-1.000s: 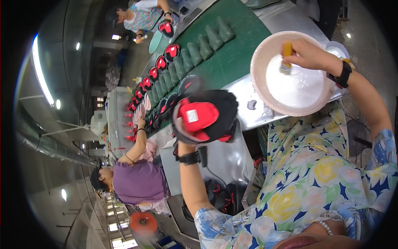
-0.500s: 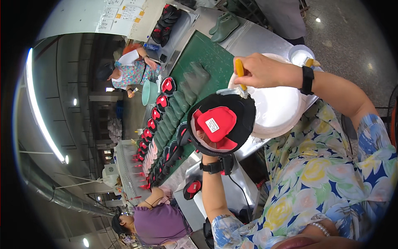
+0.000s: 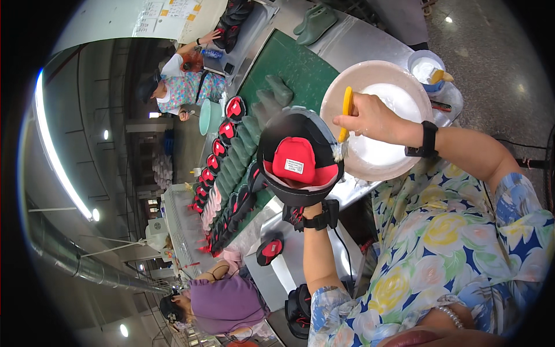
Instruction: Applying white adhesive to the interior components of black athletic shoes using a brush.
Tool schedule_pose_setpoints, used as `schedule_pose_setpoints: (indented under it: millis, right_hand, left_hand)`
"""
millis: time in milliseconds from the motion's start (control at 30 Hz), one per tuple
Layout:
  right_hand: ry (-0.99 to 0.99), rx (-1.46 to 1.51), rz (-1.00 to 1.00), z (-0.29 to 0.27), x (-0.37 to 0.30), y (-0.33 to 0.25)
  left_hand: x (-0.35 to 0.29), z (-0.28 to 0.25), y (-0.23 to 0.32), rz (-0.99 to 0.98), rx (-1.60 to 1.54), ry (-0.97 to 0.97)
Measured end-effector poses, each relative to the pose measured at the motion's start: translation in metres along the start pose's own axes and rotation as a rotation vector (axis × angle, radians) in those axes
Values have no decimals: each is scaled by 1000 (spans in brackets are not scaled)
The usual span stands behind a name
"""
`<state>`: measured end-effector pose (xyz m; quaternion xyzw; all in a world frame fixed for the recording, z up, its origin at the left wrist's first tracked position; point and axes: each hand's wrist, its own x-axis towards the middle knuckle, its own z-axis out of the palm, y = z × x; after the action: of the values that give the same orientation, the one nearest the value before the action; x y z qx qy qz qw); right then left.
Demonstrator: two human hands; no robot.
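Observation:
My right hand (image 3: 373, 118) grips a yellow-handled brush (image 3: 347, 110), its white-smeared bristles against the edge of a black and red shoe upper (image 3: 324, 133). My left hand (image 3: 311, 210) holds that shoe upper up from its near end; most of its fingers are hidden in and behind it. A red tongue with a white label shows inside the opening, and a pale wet coat lies along the upper's far rim. Beneath my right hand stands a wide, pale basin (image 3: 341, 87) with white liquid in it.
A smaller tub (image 3: 413, 58) with another brush stands beyond the basin. Rows of shoe uppers and grey-green shoe lasts (image 3: 245, 144) line the green belt (image 3: 306, 72). A green shoe pair (image 3: 318, 26) sits on the metal edge. Two co-workers (image 3: 193, 92) (image 3: 225, 303) are at the left.
The brush has moved from the upper's far rim to its right side, nearer me. The shoe upper has turned and shifted slightly left. A co-worker's arm now reaches toward black shoes at the back.

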<state>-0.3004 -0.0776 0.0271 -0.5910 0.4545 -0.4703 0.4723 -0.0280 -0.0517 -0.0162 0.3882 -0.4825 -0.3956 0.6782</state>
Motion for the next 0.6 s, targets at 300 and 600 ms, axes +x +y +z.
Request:
schedule_pose_setpoints:
  millis: [300,600]
  right_hand:
    - [-123,287,-19,5,-14,-11]
    - [-213,30,-646,-18,-6,-19]
  left_hand:
    - [4,-23,11,-46,107,38]
    - [-23,-24,32,-719,-118,-359]
